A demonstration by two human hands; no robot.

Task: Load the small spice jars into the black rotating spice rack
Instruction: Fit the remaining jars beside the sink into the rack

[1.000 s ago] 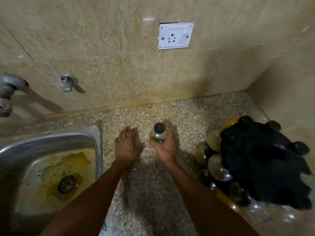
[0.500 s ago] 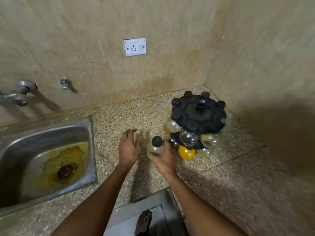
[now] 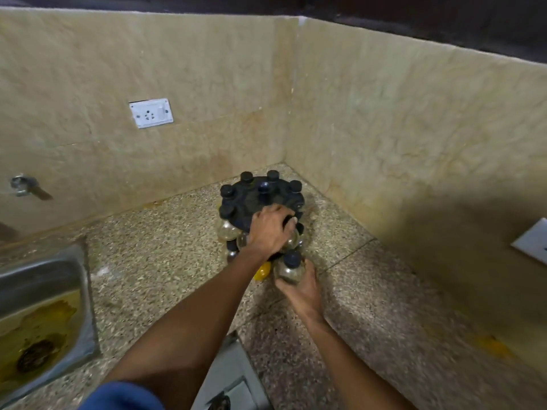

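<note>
Right hand (image 3: 302,287) grips a jar (image 3: 289,269) beside the rack's (image 3: 260,199) lower tier; left hand (image 3: 270,232) clutches its top — hold it steady, then seat the jar upright — gently.

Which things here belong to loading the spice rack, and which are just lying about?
Belong: spice rack; jar held in the right hand; left hand on the rack.
Lying about: sink; wall socket; tap.

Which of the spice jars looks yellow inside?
The yellow jar low at the rack's near side, just left of the clear jar in the right hand; the rest look clear.
</note>
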